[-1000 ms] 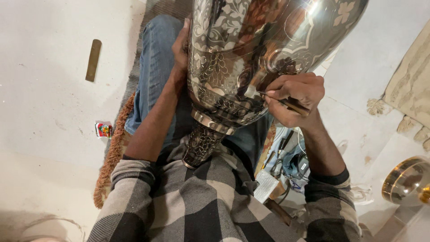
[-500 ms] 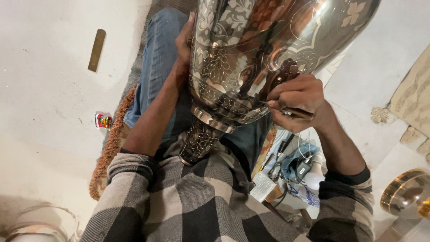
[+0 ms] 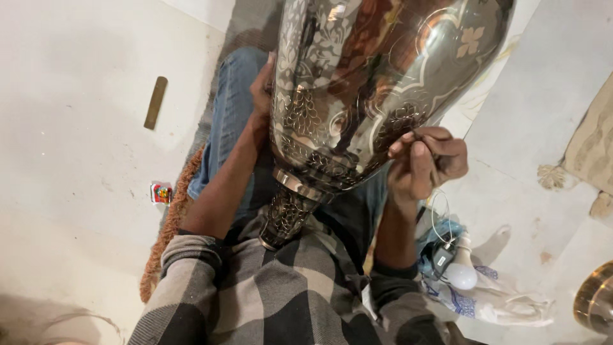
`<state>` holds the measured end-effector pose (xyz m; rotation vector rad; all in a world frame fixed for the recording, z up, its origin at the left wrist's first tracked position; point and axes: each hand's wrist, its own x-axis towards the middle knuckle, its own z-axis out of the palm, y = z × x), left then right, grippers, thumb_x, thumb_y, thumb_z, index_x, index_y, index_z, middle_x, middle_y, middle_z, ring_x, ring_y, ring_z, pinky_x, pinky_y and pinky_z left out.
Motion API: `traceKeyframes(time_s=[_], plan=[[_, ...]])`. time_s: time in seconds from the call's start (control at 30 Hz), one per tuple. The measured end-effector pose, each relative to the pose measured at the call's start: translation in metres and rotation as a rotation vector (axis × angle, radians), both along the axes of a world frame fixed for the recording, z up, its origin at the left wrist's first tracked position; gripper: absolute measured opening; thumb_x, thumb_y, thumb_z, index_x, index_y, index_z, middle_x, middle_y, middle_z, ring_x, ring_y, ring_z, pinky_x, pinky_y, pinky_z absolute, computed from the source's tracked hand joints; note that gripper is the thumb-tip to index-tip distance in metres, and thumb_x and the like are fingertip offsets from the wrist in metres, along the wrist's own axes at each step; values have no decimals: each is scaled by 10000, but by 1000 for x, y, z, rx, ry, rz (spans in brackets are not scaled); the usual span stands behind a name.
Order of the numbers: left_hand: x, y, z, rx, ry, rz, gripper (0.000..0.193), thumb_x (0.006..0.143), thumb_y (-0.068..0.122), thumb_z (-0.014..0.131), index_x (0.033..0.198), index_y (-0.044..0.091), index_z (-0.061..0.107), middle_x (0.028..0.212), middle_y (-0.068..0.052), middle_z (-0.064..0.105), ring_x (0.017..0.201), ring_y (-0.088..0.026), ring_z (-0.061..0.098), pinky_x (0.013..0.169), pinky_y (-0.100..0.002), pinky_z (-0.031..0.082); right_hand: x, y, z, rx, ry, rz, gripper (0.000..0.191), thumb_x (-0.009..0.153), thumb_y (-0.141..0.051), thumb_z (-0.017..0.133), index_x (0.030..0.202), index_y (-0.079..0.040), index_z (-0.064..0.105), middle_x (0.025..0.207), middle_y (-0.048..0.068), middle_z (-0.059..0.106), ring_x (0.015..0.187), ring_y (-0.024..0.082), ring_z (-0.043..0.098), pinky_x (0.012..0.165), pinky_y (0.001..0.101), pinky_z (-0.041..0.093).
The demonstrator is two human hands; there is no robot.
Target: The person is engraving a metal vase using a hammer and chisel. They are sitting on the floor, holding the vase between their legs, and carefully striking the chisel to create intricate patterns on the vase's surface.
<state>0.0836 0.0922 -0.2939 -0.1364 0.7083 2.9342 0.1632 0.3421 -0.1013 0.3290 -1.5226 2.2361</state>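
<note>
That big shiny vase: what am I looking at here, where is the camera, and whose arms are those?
The camera sits on a person's head and looks down, so the arms in checked sleeves are that person's own. There is no machine here, only two bare hands. The vase is a large polished metal one with engraved floral patterns; it lies tilted across the lap, its narrow foot pointing toward the person's chest. The left hand presses against its side to steady it. The right hand pinches a thin tool with its tip against the engraved surface. The person sits on a pale floor. On it lie a flat brass-coloured bar, a small colourful packet, and, at the right, a white bulb with a thin wire on a cloth.
</note>
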Motion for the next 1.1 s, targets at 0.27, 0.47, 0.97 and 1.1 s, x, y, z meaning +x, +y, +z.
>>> traceKeyframes(time_s=[0.27, 0.47, 0.97, 1.1], plan=[[101, 4, 138, -1082, -113, 150, 591, 1017, 340, 465, 1544, 74, 430, 1512, -163, 544, 1304, -309, 597, 1097, -418, 502, 110, -17, 8, 161, -223, -19, 100, 1002, 5, 665, 1088, 53, 650, 1020, 199, 727, 822, 218, 746, 665, 349, 635], [179, 36, 254, -1554, 825, -109, 600, 761, 24, 715, 1351, 98, 635, 1255, -122, 640, 1188, -304, 633, 1029, -437, 500, 115, -14, 49, 721, -321, 147, 155, 865, -68, 786, 931, 43, 701, 807, 146, 718, 672, 197, 708, 603, 304, 541], [108, 53, 265, -808, 185, 145, 278, 1026, -69, 572, 1293, -28, 639, 1037, -135, 756, 892, -177, 752, 762, -282, 622, 199, 99, -61, 1111, -843, -451, 328, 928, -361, 725, 1004, -45, 767, 633, 91, 638, 579, 209, 609, 572, 350, 470], [67, 38, 278, -698, 202, 141, 325, 1012, -84, 576, 1327, -3, 586, 1115, -128, 745, 963, -199, 762, 827, -306, 661, 279, 123, -99, 1515, -1319, -346, 361, 929, -405, 722, 951, -47, 765, 700, 101, 666, 626, 220, 653, 607, 376, 503]])
